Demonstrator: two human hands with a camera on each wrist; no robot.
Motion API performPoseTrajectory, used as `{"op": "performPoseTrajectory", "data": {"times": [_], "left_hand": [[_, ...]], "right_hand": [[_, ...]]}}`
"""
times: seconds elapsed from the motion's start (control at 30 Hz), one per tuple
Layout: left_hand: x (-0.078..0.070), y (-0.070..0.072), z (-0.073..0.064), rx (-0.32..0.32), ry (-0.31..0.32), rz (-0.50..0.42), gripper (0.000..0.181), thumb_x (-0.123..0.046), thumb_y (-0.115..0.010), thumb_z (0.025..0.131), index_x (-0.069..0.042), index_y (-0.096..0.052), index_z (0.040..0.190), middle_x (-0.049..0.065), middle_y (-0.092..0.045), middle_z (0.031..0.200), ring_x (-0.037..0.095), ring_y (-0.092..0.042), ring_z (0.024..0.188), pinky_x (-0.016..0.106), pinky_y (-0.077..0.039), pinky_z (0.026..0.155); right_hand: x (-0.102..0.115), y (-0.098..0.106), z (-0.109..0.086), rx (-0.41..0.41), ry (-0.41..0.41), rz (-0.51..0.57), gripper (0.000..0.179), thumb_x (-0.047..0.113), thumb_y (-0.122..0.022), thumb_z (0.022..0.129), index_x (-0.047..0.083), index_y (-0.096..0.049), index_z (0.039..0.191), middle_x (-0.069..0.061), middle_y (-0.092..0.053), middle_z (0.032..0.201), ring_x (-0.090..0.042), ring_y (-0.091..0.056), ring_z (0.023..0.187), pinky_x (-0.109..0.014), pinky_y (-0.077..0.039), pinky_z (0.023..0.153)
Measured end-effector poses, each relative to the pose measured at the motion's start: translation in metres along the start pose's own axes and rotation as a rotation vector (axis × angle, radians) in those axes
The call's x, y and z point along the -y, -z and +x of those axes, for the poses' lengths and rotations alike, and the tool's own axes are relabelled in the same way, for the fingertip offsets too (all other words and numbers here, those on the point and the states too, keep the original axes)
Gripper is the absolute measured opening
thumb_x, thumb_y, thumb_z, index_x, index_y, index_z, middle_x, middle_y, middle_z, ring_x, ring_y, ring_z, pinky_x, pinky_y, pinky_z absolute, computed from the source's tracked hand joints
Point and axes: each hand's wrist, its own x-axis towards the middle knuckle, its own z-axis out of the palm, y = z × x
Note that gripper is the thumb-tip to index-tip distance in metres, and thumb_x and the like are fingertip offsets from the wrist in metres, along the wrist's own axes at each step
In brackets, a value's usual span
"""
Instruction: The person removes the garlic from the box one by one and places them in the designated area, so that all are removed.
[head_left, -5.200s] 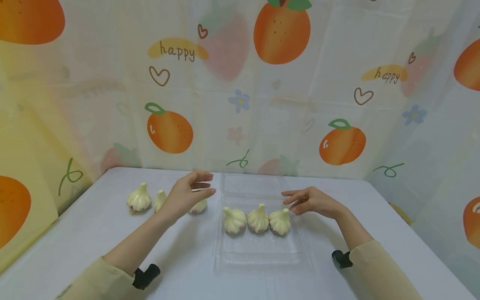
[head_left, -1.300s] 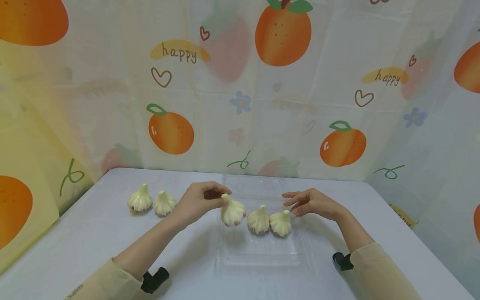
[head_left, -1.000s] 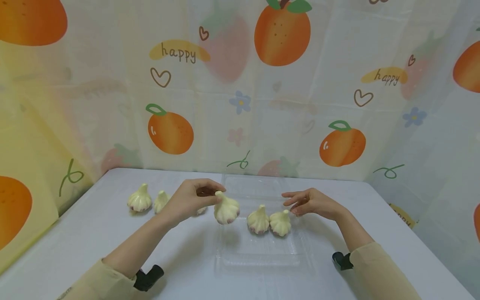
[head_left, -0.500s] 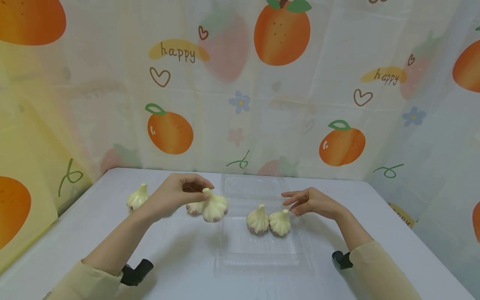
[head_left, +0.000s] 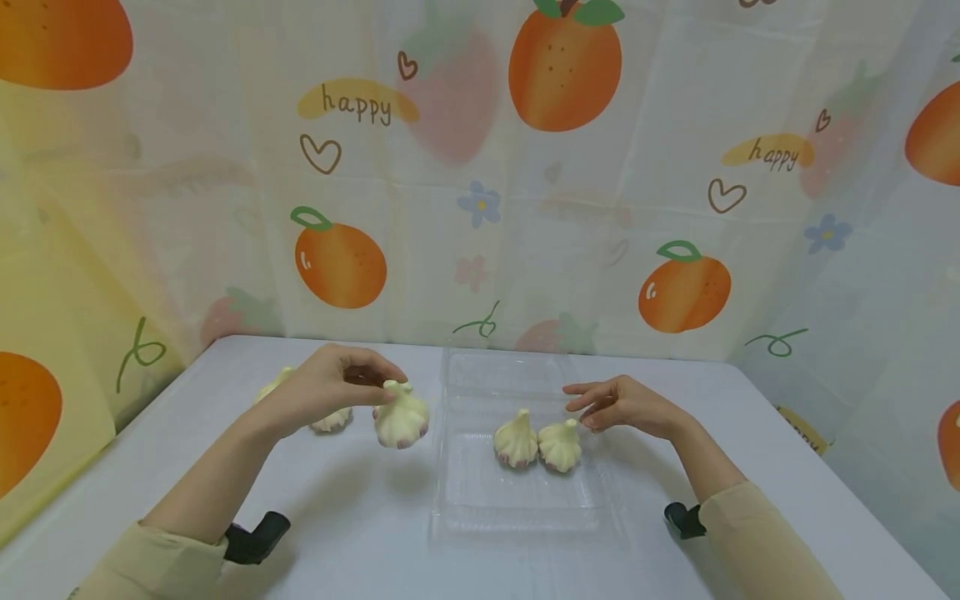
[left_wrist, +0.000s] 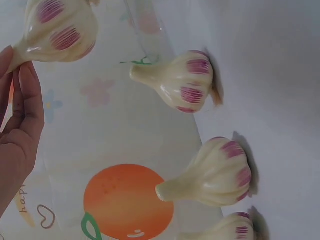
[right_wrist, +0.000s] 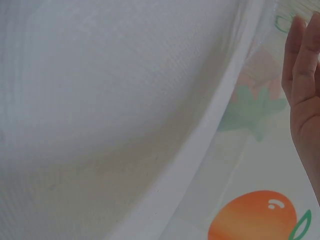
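My left hand (head_left: 326, 385) pinches a garlic bulb (head_left: 402, 419) by its stem, above the table just left of the clear plastic box (head_left: 517, 518). In the left wrist view the held garlic bulb (left_wrist: 62, 32) hangs at the upper left, the stem between thumb and fingers. Three more bulbs sit on the table there: a nearer garlic bulb (left_wrist: 180, 82), a middle garlic bulb (left_wrist: 215, 175) and a cut-off garlic bulb (left_wrist: 227, 229). Inside the box stand two garlic bulbs (head_left: 516, 442) side by side. My right hand (head_left: 626, 404), fingers loosely bent, holds nothing beside the box's right side.
The box's transparent lid part (head_left: 506, 372) lies folded back toward the wall. A white table (head_left: 360, 542) carries everything. Behind it hangs a fruit-print curtain (head_left: 420, 208). Each sleeve has a black wrist mount, such as the left black mount (head_left: 257, 539).
About five seconds ago the left hand was empty and three bulbs stood in the box. The left hand has since lifted the leftmost one and carried it left, out of the box. Right hand unmoved.
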Motion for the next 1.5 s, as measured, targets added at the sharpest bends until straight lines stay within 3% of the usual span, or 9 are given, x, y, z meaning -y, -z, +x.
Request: {"op": "performPoseTrajectory", "data": {"times": [0.43,0.67,1.03,1.5], "left_hand": [[0.018,0.004,-0.004,0.047,0.039,0.014,0.023,-0.017,-0.074,0.086,-0.011,-0.075,0.108,0.009,-0.074,0.111,0.010,-0.068,0.091,0.021,-0.056,0.079],[0.034,0.003,-0.002,0.076,0.112,0.029,0.021,-0.016,-0.074,0.085,-0.012,-0.075,0.106,0.004,-0.074,0.104,0.009,-0.062,0.081,0.022,-0.052,0.069],[0.047,-0.002,0.000,0.182,0.048,0.039,0.022,-0.013,-0.074,0.084,-0.003,-0.074,0.103,0.009,-0.075,0.099,0.013,-0.064,0.088,0.020,-0.054,0.078],[0.049,-0.005,0.000,0.199,0.070,0.070,0.022,-0.012,-0.075,0.083,-0.002,-0.074,0.103,0.007,-0.073,0.096,0.014,-0.061,0.086,0.021,-0.053,0.076]], "right_hand": [[-0.002,0.000,0.000,-0.002,-0.001,-0.007,0.038,0.009,-0.067,0.088,-0.007,-0.065,0.123,-0.023,-0.039,0.155,-0.014,-0.067,0.107,-0.025,-0.056,0.088],[-0.002,0.000,0.000,-0.005,-0.001,-0.018,0.038,0.009,-0.067,0.088,-0.006,-0.065,0.123,-0.023,-0.040,0.155,-0.013,-0.068,0.106,-0.025,-0.056,0.088],[-0.002,0.000,0.000,-0.004,-0.001,-0.018,0.038,0.009,-0.068,0.088,-0.006,-0.065,0.123,-0.024,-0.040,0.155,-0.013,-0.067,0.106,-0.024,-0.056,0.088],[-0.002,0.000,0.000,-0.003,0.001,-0.007,0.037,0.008,-0.067,0.088,-0.006,-0.065,0.123,-0.023,-0.039,0.155,-0.014,-0.067,0.107,-0.025,-0.056,0.087]]}}
